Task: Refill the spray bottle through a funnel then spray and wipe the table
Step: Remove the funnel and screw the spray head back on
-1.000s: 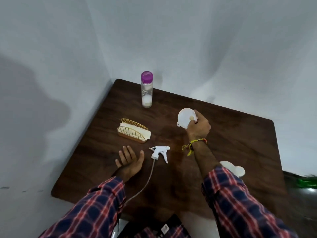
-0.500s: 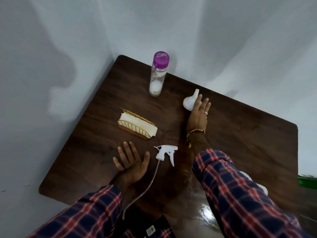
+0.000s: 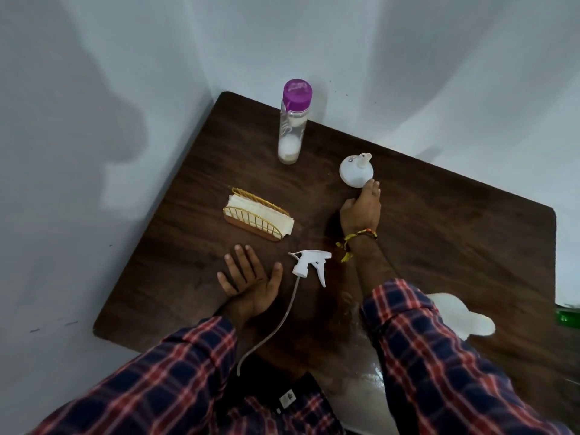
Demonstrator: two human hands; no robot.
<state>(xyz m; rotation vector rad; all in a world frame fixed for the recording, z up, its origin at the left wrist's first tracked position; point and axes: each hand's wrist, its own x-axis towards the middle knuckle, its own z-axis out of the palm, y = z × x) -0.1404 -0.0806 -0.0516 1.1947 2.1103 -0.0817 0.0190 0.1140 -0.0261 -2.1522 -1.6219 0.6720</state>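
From the head view, your right hand (image 3: 361, 210) reaches toward 12 o'clock across the table (image 3: 455, 233), fingers straight and holding nothing, the fingertips (image 3: 372, 185) just touching the rim of the funnel (image 3: 356, 172). The funnel is smooth white plastic, a round dome set mouth-down with its short spout pointing up. Your left hand (image 3: 249, 279) lies flat at about 9 o'clock of the spray head, palm down, fingers spread and relaxed, gripping nothing.

The spray head (image 3: 309, 263) is glossy white plastic with an angular trigger; it lies on its side between your two forearms, and its thin translucent tube (image 3: 279, 318) curves back toward 6 o'clock past the table edge. The spray bottle's body is not something you can pick out here.

At 12 o'clock stands a tall clear cylinder bottle (image 3: 292, 127) with a purple cap (image 3: 297, 94), upright, with a little white content at its base. At 10 o'clock sits a gold wire napkin holder (image 3: 257, 218), arched, on a wooden base, packed with cream napkins. A white, soft-edged shape (image 3: 461, 315) lies at 4 o'clock, partly behind your plaid sleeve (image 3: 439, 356).

The table is dark wood-grain with rounded corners, shiny and wet-looking near 6 o'clock. It is pushed into a corner of plain pale walls (image 3: 125, 89).
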